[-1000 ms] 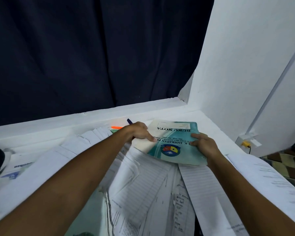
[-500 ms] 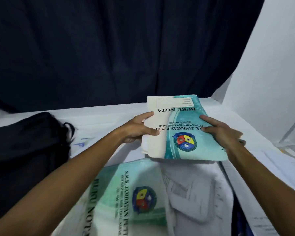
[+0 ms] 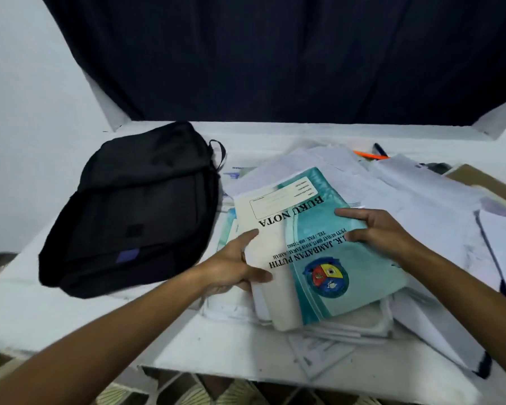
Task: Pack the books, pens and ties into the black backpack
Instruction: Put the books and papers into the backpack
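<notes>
White tabletop (image 3: 70,311) is seen against a dark navy curtain (image 3: 275,54). Black backpack (image 3: 135,211) is laid flat on it, apparently zipped shut. Just right of the backpack, a teal and cream "BUKU NOTA" notebook (image 3: 319,252) is held over a messy pile of loose papers (image 3: 421,206). Its cream edge, the side nearer the backpack, is gripped by the left hand (image 3: 234,270), thumb on the cover, fingers under. Its teal edge, away from the backpack, is held by the right hand (image 3: 377,232), fingers curled onto the cover. An orange pen (image 3: 368,154) and a dark pen (image 3: 379,149) are seen far right of the backpack, at the back of the pile. Ties cannot be made out.
</notes>
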### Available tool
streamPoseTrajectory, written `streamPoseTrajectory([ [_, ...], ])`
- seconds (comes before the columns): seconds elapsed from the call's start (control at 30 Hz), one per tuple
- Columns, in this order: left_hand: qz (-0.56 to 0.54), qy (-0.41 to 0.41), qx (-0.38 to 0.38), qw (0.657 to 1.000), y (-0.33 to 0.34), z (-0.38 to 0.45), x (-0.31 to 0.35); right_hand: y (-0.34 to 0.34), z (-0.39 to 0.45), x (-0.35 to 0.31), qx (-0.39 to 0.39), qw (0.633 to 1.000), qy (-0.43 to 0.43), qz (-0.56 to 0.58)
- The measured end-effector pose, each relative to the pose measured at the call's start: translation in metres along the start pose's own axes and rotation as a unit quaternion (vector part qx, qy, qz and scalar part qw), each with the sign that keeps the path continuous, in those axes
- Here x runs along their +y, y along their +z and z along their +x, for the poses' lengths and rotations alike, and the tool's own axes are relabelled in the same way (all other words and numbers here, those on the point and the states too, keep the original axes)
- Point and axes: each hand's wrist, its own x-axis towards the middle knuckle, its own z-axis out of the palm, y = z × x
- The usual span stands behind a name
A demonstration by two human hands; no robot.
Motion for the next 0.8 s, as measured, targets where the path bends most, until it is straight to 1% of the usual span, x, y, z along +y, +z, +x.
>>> streamPoseTrajectory([
  [0.07, 0.008, -0.015, -0.04, 0.999, 0.001, -0.006, -0.001, -0.002, -0.002, -0.003, -0.005, 0.998, -0.034, -0.054],
  [0.1, 0.043, -0.025, -0.064, 0.997, 0.0, -0.012, 0.005, -0.005, -0.001, -0.007, -0.02, 0.996, -0.049, -0.07],
  [0.13, 0.111, -0.029, -0.076, 0.99, -0.003, -0.014, 0.011, -0.007, 0.0, -0.012, -0.042, 0.994, -0.056, -0.082],
  [0.17, 0.2, -0.019, -0.069, 0.977, -0.007, -0.013, 0.016, -0.01, 0.002, -0.016, -0.066, 0.991, -0.059, -0.101],
  [0.2, 0.293, 0.017, -0.037, 0.955, -0.012, -0.011, 0.022, -0.012, 0.005, -0.02, -0.088, 0.986, -0.059, -0.128],
  [0.23, 0.384, 0.077, 0.012, 0.92, -0.016, -0.008, 0.027, -0.013, 0.008, -0.024, -0.109, 0.979, -0.058, -0.16],
  [0.27, 0.458, 0.154, 0.064, 0.873, -0.019, -0.002, 0.031, -0.013, 0.012, -0.029, -0.13, 0.971, -0.059, -0.191],
  [0.3, 0.507, 0.233, 0.102, 0.823, -0.021, 0.005, 0.033, -0.012, 0.015, -0.036, -0.152, 0.962, -0.062, -0.217],
  [0.33, 0.533, 0.305, 0.114, 0.781, -0.021, 0.014, 0.032, -0.009, 0.019, -0.042, -0.17, 0.952, -0.065, -0.245],
  [0.37, 0.552, 0.363, 0.105, 0.743, -0.021, 0.022, 0.029, -0.005, 0.022, -0.049, -0.187, 0.939, -0.072, -0.279],
  [0.4, 0.575, 0.399, 0.091, 0.708, -0.02, 0.032, 0.024, -0.001, 0.027, -0.055, -0.196, 0.923, -0.087, -0.321],
  [0.43, 0.602, 0.407, 0.078, 0.682, -0.018, 0.039, 0.019, 0.004, 0.032, -0.061, -0.198, 0.901, -0.108, -0.37],
  [0.47, 0.628, 0.392, 0.066, 0.669, -0.017, 0.046, 0.012, 0.01, 0.038, -0.065, -0.194, 0.878, -0.127, -0.417],
  [0.5, 0.646, 0.37, 0.058, 0.665, -0.015, 0.05, 0.004, 0.015, 0.043, -0.067, -0.188, 0.858, -0.14, -0.458],
  [0.53, 0.653, 0.35, 0.054, 0.669, -0.015, 0.053, -0.004, 0.021, 0.049, -0.065, -0.18, 0.838, -0.147, -0.493],
  [0.63, 0.653, 0.301, 0.055, 0.693, -0.013, 0.048, -0.02, 0.039, 0.059, -0.054, -0.142, 0.775, -0.166, -0.594],
  [0.7, 0.657, 0.266, 0.066, 0.703, -0.011, 0.039, -0.024, 0.054, 0.059, -0.034, -0.102, 0.754, -0.201, -0.617],
  [0.8, 0.652, 0.249, 0.087, 0.711, -0.004, 0.026, -0.027, 0.072, 0.055, -0.004, -0.024, 0.743, -0.303, -0.596],
])
